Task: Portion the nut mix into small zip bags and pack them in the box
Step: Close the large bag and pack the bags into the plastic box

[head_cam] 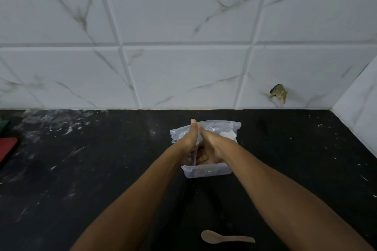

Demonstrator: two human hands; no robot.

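Both our hands reach into clear plastic box (207,171) mid-surface (102,169), likely pressing bag down to seat it. Left hand (188,140) thumb up, fingers hidden behind clear zip bag (220,130); we cannot tell grasp. Right hand (211,146) fingers curl low inside box, on what unclear. Nut mix not visible. Wooden spoon (226,237) lies near us, idle. Red lid (7,149) far left.
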